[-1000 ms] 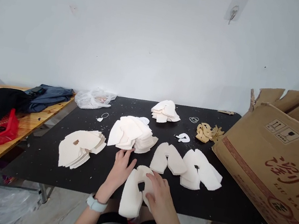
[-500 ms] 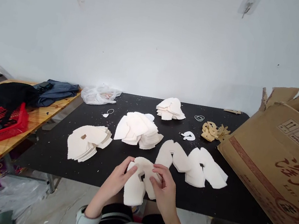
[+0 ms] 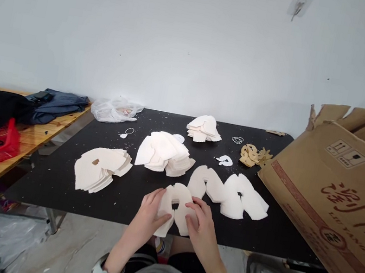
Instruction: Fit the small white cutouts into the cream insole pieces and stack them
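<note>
A cream, arch-shaped piece of soft felt-like sheet (image 3: 183,205), with a small opening in its middle, is between my hands at the front edge of the black table. My left hand (image 3: 146,214) grips its left side, thumb on top and fingers along the outer edge. My right hand (image 3: 202,225) holds the right side in the same way. Just beyond lie two similar flat pieces, one cream (image 3: 198,181) and one whiter (image 3: 240,197). A fanned stack of such pieces (image 3: 92,165) sits to the left, with a larger pile (image 3: 163,152) beside it.
Another stack (image 3: 204,128) is at the back of the black table (image 3: 54,184). Tan scraps (image 3: 253,156), a white cut-out (image 3: 225,161) and thin rings (image 3: 237,140) lie at right. A large cardboard box (image 3: 328,190) leans over the right side; a plastic bag (image 3: 116,111) lies back left.
My hands and the cream piece have moved slightly forward, and the piece now lies flatter, further over the table. The whole view has shifted a little.
</note>
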The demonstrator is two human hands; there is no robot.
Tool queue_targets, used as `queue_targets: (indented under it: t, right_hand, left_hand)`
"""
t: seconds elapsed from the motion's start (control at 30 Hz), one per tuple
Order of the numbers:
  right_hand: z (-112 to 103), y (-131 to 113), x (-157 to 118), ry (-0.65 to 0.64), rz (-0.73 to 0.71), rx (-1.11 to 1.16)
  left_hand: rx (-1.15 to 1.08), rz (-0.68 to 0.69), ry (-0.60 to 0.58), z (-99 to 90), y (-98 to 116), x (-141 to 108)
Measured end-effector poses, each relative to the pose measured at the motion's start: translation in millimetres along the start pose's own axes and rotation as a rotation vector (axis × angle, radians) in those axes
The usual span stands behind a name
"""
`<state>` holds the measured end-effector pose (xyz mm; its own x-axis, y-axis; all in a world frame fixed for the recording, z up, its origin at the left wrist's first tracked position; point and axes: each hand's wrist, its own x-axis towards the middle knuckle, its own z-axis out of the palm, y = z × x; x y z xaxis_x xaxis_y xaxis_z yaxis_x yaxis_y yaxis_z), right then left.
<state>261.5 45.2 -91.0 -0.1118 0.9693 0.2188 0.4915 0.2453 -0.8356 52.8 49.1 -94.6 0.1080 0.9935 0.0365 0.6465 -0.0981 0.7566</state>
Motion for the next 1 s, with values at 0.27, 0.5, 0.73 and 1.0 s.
queue_targets:
  t: [0.27,0.5,0.73,1.0]
  right_hand:
    - [-60,28,92,-0.117,0.068,-0.441]
    - [-54,35,158,-0.327,0.139,-0.412]
    - [-85,-1,142,-0.173,0.001,-0.277]
    - [-11,-117,138,-0.510,-0.274,0.061]
  left_hand:
    - [-0.010,-0.043,-0.065,-5.1,18,0]
    - [-0.054,-0.090,-0.076,-3.5,27,-4]
    - [-0.182,0.131,-0.110,-9.8,19,-14]
    - [-0.193,0.182,0.028,29.8,34,-21]
